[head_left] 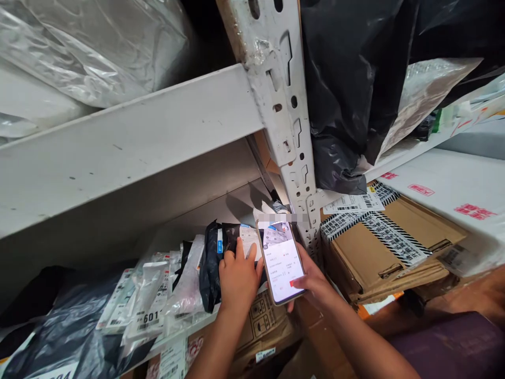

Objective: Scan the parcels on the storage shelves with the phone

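Note:
My left hand [238,275] rests on a black plastic parcel [211,263] with a white shipping label, standing on the lower shelf. Its fingers press the label against the bag. My right hand [313,281] holds a smartphone [281,261] upright just right of the parcel, screen lit, thumb on a red button near the screen's lower edge. The phone's top end points at the label.
A white metal rack upright [284,105] and shelf beam [126,142] cross the view. Several white and black mailer bags [158,300] lie left on the lower shelf. Taped cardboard boxes [390,247] stack at right; a black bag [347,95] hangs above them.

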Demonstrator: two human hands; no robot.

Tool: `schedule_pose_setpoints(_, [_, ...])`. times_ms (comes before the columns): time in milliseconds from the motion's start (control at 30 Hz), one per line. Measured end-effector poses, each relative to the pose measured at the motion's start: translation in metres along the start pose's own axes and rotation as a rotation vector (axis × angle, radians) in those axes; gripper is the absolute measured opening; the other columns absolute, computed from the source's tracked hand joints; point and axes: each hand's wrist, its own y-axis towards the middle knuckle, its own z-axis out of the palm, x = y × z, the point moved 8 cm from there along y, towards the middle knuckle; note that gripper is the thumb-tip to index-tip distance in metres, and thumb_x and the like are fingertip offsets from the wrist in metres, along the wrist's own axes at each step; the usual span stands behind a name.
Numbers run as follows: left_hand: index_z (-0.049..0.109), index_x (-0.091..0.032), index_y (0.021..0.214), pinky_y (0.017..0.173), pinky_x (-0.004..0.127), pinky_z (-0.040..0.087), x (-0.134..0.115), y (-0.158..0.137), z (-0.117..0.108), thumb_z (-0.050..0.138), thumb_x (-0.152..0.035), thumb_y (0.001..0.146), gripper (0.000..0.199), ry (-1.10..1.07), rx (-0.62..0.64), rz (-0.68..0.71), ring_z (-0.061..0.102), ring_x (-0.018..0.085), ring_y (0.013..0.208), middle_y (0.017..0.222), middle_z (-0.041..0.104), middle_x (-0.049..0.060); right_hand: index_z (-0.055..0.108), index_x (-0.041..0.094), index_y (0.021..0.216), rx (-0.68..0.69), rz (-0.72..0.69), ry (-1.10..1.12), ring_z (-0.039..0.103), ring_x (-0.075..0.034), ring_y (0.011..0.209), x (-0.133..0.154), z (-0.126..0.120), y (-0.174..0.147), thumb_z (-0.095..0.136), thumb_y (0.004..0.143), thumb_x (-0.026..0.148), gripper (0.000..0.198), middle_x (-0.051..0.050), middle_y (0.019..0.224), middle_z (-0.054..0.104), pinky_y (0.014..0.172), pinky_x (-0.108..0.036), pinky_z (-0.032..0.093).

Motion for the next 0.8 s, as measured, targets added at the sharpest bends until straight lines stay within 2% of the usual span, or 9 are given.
schedule_pose_setpoints(233, [0.062,-0.026,0.134,0.082,0.042,0.047,-0.001,-0.001,0.0,0.039,-0.036,0.099,0.043,0.017,-0.015,0.013,0.056,0.034,0.103,0.151,0.043,0.016,0.026,0.03,0.145,-0.041,-0.005,-0.084,0.071,-0.023,0.085,0.003,-0.005,-0.002,0.07,0.069,0.014,0.089,-0.008,0.122,0.065,0.047,-0.026,0.061])
schedule_pose_setpoints(533, [0.063,-0.026,0.133,0.081,0.043,0.047,-0.003,-0.001,0.001,0.039,-0.036,0.099,0.043,0.007,-0.027,0.011,0.057,0.034,0.101,0.15,0.044,0.017,0.029,0.03,0.143,-0.025,-0.019,-0.125,0.07,-0.023,0.084,0.002,-0.007,-0.001,0.074,0.076,0.022,0.081,-0.008,0.121,0.063,0.047,-0.027,0.061])
schedule_pose_setpoints(700, [0.066,-0.024,0.128,0.082,0.045,0.048,-0.003,-0.001,0.001,0.048,-0.037,0.096,0.039,-0.051,-0.083,0.006,0.057,0.036,0.103,0.149,0.046,0.016,0.019,0.029,0.149,-0.001,-0.001,-0.145,0.071,-0.022,0.078,0.004,-0.006,-0.015,0.073,0.078,0.022,0.089,-0.008,0.109,0.069,0.047,-0.027,0.061])
schedule_pose_setpoints(800, [0.062,-0.019,0.133,0.086,0.047,0.049,0.0,-0.002,-0.002,0.046,-0.036,0.096,0.044,-0.138,-0.125,-0.025,0.057,0.035,0.105,0.147,0.048,0.015,0.011,0.027,0.151,0.112,0.049,-0.112,0.072,-0.022,0.07,0.006,0.0,-0.031,0.075,0.076,0.024,0.098,-0.007,0.101,0.071,0.048,-0.026,0.06])
